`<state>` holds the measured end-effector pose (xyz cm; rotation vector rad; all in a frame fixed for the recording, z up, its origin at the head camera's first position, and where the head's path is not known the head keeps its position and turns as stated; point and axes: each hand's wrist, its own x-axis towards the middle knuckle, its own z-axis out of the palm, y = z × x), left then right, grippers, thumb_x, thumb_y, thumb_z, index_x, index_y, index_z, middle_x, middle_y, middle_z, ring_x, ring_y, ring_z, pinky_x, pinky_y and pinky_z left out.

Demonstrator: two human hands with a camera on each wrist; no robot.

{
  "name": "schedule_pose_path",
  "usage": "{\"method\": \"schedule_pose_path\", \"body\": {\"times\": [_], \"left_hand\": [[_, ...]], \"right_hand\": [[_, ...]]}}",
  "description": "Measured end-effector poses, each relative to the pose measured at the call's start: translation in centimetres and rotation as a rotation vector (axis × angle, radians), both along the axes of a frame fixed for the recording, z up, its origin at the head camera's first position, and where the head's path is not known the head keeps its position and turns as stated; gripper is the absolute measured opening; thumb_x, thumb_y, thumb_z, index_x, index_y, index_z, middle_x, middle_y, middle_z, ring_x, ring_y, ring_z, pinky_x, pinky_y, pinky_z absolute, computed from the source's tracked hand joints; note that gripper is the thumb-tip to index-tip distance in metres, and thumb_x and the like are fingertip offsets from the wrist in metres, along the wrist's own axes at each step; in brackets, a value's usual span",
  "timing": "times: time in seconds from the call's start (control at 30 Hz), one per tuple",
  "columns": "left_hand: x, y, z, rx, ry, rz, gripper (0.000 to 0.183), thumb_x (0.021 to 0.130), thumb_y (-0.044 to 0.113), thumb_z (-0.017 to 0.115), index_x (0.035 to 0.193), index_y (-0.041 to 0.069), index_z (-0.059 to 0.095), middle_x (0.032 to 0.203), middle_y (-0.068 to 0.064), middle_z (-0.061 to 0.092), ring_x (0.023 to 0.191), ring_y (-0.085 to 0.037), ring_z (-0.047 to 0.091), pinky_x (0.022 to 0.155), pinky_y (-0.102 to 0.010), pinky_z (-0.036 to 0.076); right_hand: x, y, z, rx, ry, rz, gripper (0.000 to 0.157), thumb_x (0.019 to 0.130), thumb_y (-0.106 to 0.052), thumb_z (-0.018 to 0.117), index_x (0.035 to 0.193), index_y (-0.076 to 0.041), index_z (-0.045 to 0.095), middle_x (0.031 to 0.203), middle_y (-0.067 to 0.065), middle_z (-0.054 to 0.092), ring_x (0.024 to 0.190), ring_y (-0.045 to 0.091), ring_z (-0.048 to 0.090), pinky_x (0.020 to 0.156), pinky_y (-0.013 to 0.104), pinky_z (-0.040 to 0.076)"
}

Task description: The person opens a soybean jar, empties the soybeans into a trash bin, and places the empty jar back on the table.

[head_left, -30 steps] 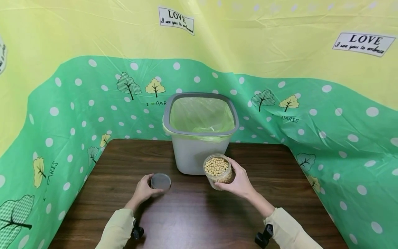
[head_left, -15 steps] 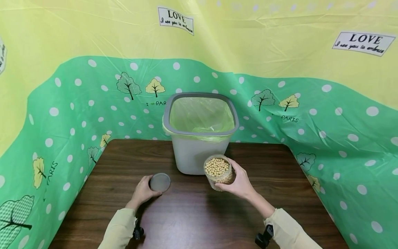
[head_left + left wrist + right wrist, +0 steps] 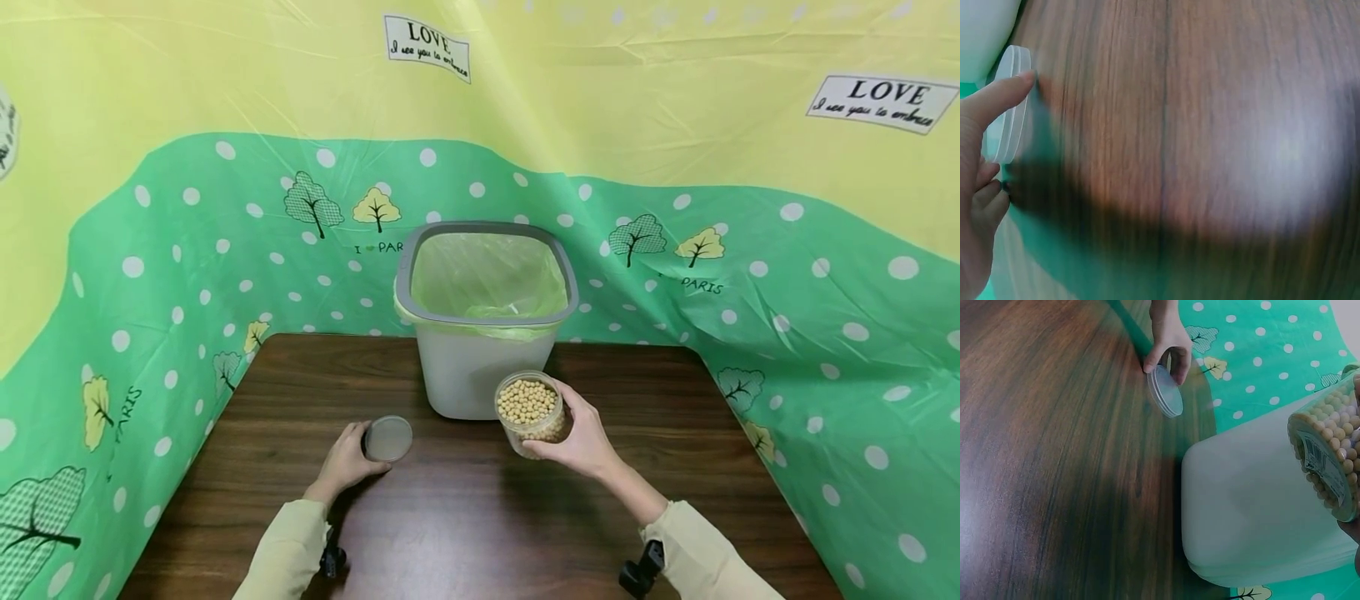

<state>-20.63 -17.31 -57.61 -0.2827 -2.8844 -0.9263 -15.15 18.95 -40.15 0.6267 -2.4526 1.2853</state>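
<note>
In the head view my left hand [image 3: 347, 460] pinches a clear round lid [image 3: 388, 439] by its edge, just over the table. The left wrist view shows the thumb along the rim of the lid [image 3: 1016, 106]. My right hand [image 3: 581, 437] grips a clear jar [image 3: 534, 429] filled with soybeans [image 3: 527, 402], its mouth uncovered and tilted slightly. The right wrist view catches the underside of the jar [image 3: 1322, 462], with a barcode label on its base, held off the table. Directly behind the jar stands a white bin [image 3: 480, 375] with a grey rim.
A pale green bag [image 3: 487, 275] lines the bin, which stands at the back of the dark wooden table [image 3: 450, 533]. Behind and around the table hangs a green and yellow printed cloth [image 3: 225, 208].
The lid in my left hand has tilted a little and its face looks lighter. My right hand and the jar have hardly moved.
</note>
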Motion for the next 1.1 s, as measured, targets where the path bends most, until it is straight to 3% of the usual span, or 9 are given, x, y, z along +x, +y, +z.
{"method": "schedule_pose_path", "body": {"times": [0.17,0.27,0.53,0.77,0.93,1.1], "left_hand": [[-0.4,-0.6,1.5,-0.009,0.036,-0.014,0.088,0.06,0.038,0.083,0.128,-0.006,0.045,0.12,-0.021,0.05,0.105,-0.037,0.052,0.085,-0.049,0.045],[-1.1,-0.8,3.5,0.017,0.074,-0.022,0.087,0.065,0.039,0.08,0.13,-0.005,0.043,0.125,-0.022,0.047,0.11,-0.039,0.049,0.087,-0.051,0.043],[-3.6,0.7,12.0,0.152,0.171,-0.054,0.088,0.073,0.047,0.071,0.138,0.001,0.034,0.14,-0.018,0.035,0.125,-0.035,0.036,0.099,-0.05,0.033],[-5.3,2.3,18.9,0.179,0.246,-0.134,0.084,0.078,0.048,0.065,0.143,0.012,0.028,0.148,-0.007,0.025,0.133,-0.027,0.025,0.102,-0.051,0.028],[-6.1,3.6,21.6,0.112,0.271,-0.197,0.085,0.079,0.054,0.061,0.144,0.012,0.025,0.149,-0.004,0.021,0.135,-0.024,0.023,0.102,-0.051,0.03],[-6.6,4.4,22.8,0.047,0.267,-0.197,0.089,0.078,0.057,0.06,0.144,0.01,0.024,0.149,-0.007,0.021,0.135,-0.026,0.023,0.101,-0.05,0.03]], "right_hand": [[-0.1,0.4,0.2,-0.002,0.021,0.015,0.082,0.055,-0.006,0.085,0.127,0.003,0.046,0.118,0.017,0.055,0.104,0.027,0.054,0.085,0.016,0.042],[0.0,0.7,0.4,0.005,0.028,0.014,0.082,0.054,-0.006,0.085,0.127,0.003,0.046,0.117,0.017,0.055,0.104,0.027,0.054,0.085,0.013,0.041],[0.1,1.2,0.8,0.021,0.014,-0.013,0.082,0.054,-0.006,0.085,0.126,0.004,0.047,0.116,0.017,0.056,0.103,0.025,0.054,0.083,0.013,0.041],[0.6,1.8,0.9,0.021,0.027,-0.012,0.082,0.052,-0.006,0.085,0.124,0.005,0.048,0.113,0.016,0.058,0.101,0.023,0.055,0.083,0.011,0.041],[0.6,2.3,0.9,0.017,0.051,-0.018,0.083,0.051,-0.006,0.086,0.124,0.005,0.048,0.113,0.016,0.058,0.101,0.02,0.055,0.084,0.009,0.039],[0.7,2.5,1.1,0.018,0.071,-0.014,0.083,0.05,-0.004,0.085,0.123,0.007,0.048,0.112,0.017,0.058,0.101,0.019,0.055,0.084,0.008,0.038]]}}
